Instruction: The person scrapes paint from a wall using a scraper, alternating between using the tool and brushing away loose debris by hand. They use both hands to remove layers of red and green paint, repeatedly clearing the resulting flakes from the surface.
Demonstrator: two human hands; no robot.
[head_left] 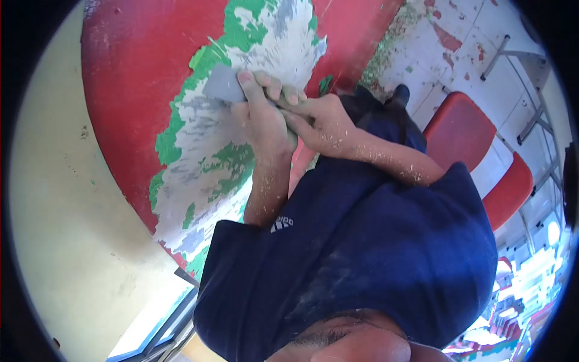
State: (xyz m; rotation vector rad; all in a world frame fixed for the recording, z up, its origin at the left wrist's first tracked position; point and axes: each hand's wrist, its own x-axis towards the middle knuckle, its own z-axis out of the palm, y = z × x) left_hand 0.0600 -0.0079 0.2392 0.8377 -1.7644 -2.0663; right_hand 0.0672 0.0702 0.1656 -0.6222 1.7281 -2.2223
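My left hand [265,117] is closed around a scraper with a flat grey blade [224,85], the thumb stretched along it near the blade. Beside and partly over it, my right hand [322,120] has its fingers bent around what seems to be the scraper's handle, mostly hidden by both hands. The blade lies against a wall with red paint [139,66], at a patch where pale plaster [199,169] and ragged green paint [170,142] show. Light flecks cling to both forearms.
Cream wall [60,169] borders the red part at the left, with a window frame [160,326] below. Paint flakes [446,37] litter the tiled floor [500,30]. A red chair [461,130] and metal legs [531,127] stand on the right.
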